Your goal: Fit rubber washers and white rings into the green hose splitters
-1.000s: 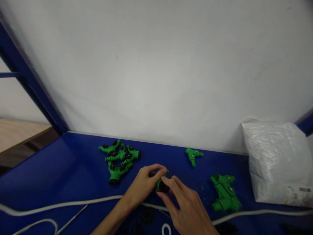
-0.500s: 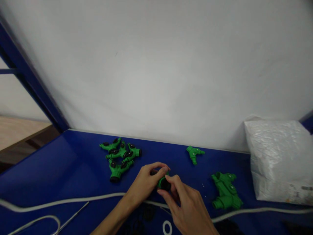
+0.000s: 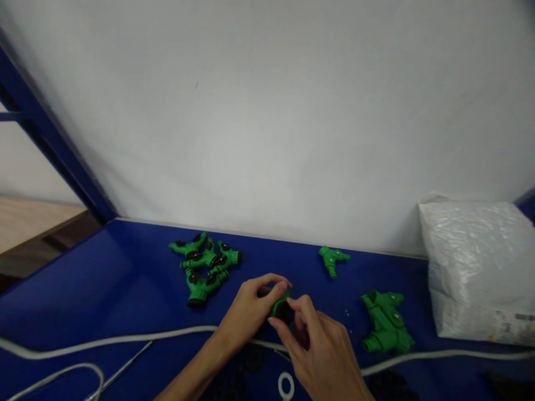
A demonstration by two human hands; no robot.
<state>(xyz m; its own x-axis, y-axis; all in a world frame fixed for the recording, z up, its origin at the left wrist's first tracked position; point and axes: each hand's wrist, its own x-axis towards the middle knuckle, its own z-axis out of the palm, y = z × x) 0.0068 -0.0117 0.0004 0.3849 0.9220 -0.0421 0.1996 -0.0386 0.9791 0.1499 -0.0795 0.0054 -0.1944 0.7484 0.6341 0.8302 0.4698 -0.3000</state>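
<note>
Between my two hands is a green hose splitter (image 3: 279, 307) with a black collar at its near end. My left hand (image 3: 259, 301) is closed around its body, thumb on top, and hides most of it. With thumb and forefinger, my right hand (image 3: 315, 340) grips the black collar (image 3: 285, 313). A white ring (image 3: 286, 385) lies on the blue table just below my right hand. Several small black parts (image 3: 246, 365), dim and hard to make out, lie under my wrists.
Several green splitters with black fittings (image 3: 203, 287) are grouped at left. One plain green splitter (image 3: 333, 259) lies farther back, others (image 3: 387, 323) at right beside a white plastic package (image 3: 480, 273). A white cable (image 3: 125, 340) crosses the table (image 3: 83, 278); a white wall stands behind.
My view has shifted slightly. Both hands stay on the splitter, the right thumb and forefinger still at the black collar, with only a small shift of the fingers.
</note>
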